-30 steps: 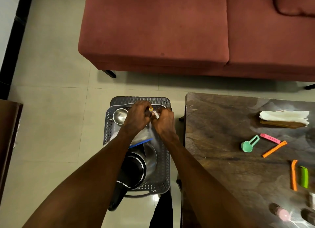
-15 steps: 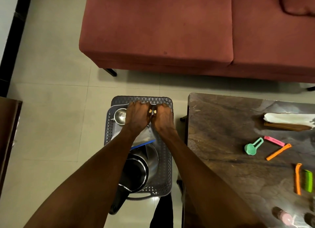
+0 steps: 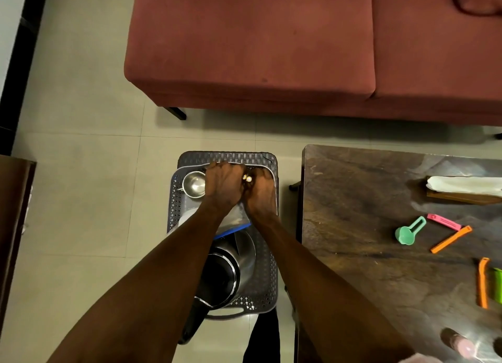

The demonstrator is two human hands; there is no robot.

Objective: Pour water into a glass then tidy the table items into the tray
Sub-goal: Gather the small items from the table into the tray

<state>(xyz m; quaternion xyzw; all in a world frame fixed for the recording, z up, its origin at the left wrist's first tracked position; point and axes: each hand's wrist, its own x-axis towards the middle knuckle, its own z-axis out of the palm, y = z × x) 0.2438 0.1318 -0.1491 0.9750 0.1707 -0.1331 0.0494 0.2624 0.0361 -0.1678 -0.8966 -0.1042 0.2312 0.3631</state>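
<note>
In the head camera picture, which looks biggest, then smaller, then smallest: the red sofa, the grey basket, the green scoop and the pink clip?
1. Red sofa, by far the biggest.
2. Grey basket.
3. Green scoop and pink clip look about alike, so I won't rank them.

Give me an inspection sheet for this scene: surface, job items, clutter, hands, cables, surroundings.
Surface: dark wooden table, scuffed, at right.
Job's things: grey perforated plastic tray on the floor holds a small steel cup, a black-lidded steel kettle and a clear plastic bag.
Clutter: green plastic measuring scoop, pink clip and two orange clips lie apart on the table.
Hands: left hand and right hand pinch small yellow-capped items over the tray.
Cables: nothing seen.
Surroundings: red fabric sofa, pale tiled floor.
</note>
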